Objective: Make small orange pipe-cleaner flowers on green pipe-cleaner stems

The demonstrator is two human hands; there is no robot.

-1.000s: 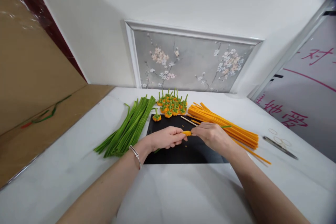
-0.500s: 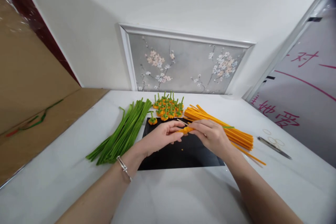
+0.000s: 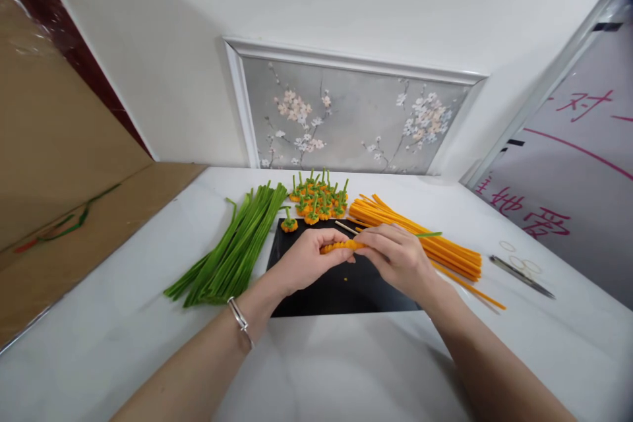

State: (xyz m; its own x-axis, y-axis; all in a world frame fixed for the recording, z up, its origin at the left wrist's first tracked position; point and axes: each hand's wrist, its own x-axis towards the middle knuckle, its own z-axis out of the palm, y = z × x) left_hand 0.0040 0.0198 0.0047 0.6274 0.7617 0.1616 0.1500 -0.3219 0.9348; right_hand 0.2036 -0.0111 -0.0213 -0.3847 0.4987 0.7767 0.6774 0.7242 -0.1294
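Between the fingers of my left hand (image 3: 316, 254) and my right hand (image 3: 395, 254) is an orange pipe cleaner (image 3: 342, 246), bent into a tight row of ridges. Both hands pinch it, one at each end, above a black mat (image 3: 341, 297). A thin pale stick (image 3: 346, 227) shows just behind my right fingers; whether they touch it I cannot tell. Beyond the hands stand several small orange pumpkins (image 3: 321, 204) with green stems. A single pumpkin (image 3: 289, 224) sits at the mat's far left corner.
A bundle of green pipe cleaners (image 3: 232, 250) lies left of the mat. On the right is a bundle of orange pipe cleaners (image 3: 420, 234), with a green piece (image 3: 429, 234) across it. Farther right lie a pair of tweezers (image 3: 521, 275) and several thin rings (image 3: 524, 264).
My left hand has shifted its grip, its fingers now closer around the ridged pipe cleaner, and more of the ridges show. My right hand stays nearly in place. The view has tilted slightly.
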